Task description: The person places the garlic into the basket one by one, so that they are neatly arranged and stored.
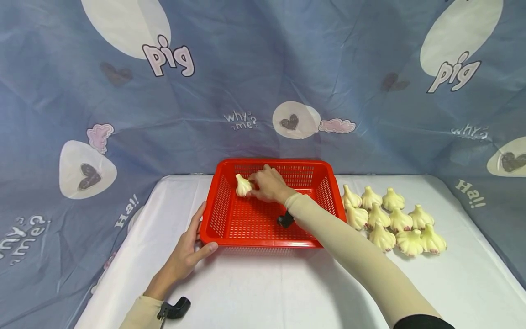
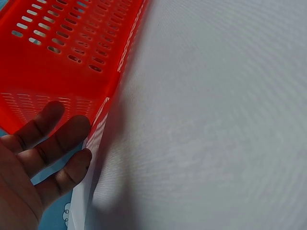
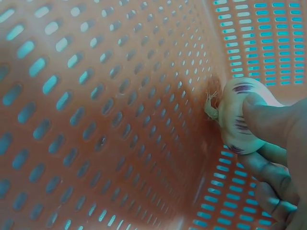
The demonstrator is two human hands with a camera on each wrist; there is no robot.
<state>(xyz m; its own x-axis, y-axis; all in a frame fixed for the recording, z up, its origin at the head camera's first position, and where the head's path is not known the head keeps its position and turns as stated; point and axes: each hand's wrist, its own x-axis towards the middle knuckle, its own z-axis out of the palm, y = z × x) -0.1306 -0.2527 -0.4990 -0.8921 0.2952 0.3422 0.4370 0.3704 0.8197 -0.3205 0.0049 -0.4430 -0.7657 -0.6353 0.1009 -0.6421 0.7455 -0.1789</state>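
Observation:
A garlic bulb (image 1: pixel 244 185) is inside the red plastic basket (image 1: pixel 271 243), near its back left corner. My right hand (image 1: pixel 269 183) reaches into the basket and pinches that bulb between thumb and fingers. In the right wrist view the bulb (image 3: pixel 241 117) shows purple streaks, and its thin, stringy tip is close to the perforated wall. Outside the basket's front left corner lies my left hand (image 1: pixel 186 253), its fingers extended along the left side and its thumb at the front rim. The left wrist view shows several loosely bent fingers (image 2: pixel 60 143) beside the red wall.
Several more garlic bulbs (image 1: pixel 396 219) lie grouped on the white cloth-covered table (image 1: pixel 255 292), right of the basket. Behind and around the table hangs a blue printed cloth (image 1: pixel 230 87). My right forearm crosses over the basket's front right rim.

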